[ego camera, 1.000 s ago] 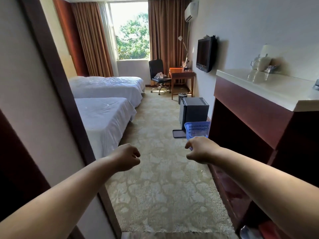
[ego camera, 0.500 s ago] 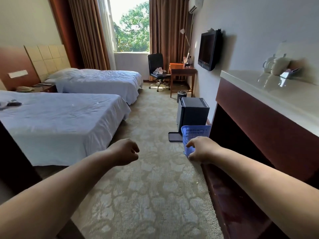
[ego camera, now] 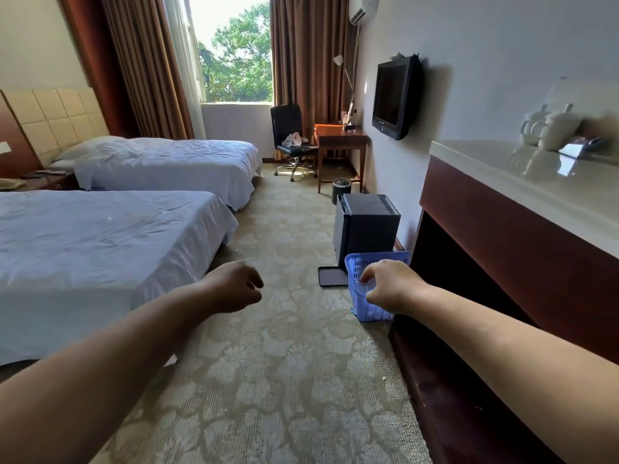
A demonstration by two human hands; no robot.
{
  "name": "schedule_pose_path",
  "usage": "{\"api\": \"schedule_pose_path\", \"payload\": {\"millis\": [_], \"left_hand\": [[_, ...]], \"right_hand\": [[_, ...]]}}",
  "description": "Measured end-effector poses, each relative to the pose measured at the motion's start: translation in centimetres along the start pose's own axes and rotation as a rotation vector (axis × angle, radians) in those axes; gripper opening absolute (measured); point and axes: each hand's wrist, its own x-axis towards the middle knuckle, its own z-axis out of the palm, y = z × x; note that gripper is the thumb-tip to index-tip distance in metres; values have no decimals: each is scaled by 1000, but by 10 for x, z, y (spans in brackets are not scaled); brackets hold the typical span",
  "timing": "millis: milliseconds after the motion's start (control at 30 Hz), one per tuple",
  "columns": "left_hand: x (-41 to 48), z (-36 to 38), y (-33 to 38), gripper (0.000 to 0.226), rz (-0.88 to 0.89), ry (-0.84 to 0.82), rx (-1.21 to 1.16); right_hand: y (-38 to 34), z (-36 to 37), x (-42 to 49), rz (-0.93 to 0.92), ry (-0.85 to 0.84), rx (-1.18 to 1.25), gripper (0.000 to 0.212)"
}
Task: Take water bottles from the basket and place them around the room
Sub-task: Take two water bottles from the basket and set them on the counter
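A blue plastic basket point(ego camera: 375, 259) stands on the carpet against the dark wooden cabinet, just in front of a black mini fridge point(ego camera: 368, 226). My right hand point(ego camera: 392, 286) is stretched forward and overlaps the basket in the view, fingers loosely curled downward, holding nothing. My left hand point(ego camera: 234, 286) hangs in the air over the carpet to the left, loosely curled around nothing. I cannot make out any water bottle; something clear shows inside the basket behind my right fingers.
Two white beds point(ego camera: 100, 236) fill the left side, leaving a carpeted aisle. A white countertop point(ego camera: 536, 182) with white cups point(ego camera: 552, 128) runs along the right. Farther back are a desk point(ego camera: 338, 135), an office chair point(ego camera: 291, 135), a black bin point(ego camera: 341, 189) and a wall TV point(ego camera: 395, 95).
I have walked through the doorway into the room; the door frame is gone from view and the basket is nearer. My right hand's fingers have loosened from a fist.
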Motion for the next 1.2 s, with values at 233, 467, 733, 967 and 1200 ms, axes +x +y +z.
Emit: {"api": "schedule_pose_path", "payload": {"millis": [233, 467, 733, 967, 1200], "left_hand": [[103, -32, -45, 29, 35, 6, 4], [189, -52, -99, 31, 32, -28, 27], [261, -45, -119, 31, 43, -52, 18], [327, -44, -124, 31, 45, -46, 56], [424, -47, -107, 32, 63, -5, 79]], "right_hand": [[-25, -11, 107, 2, -34, 32, 48], [-54, -3, 207, -5, -77, 65, 55], [-53, 16, 284, -23, -103, 47, 55], [-35, 16, 359, -39, -121, 21, 47], [3, 11, 460, -59, -99, -5, 45]]}}
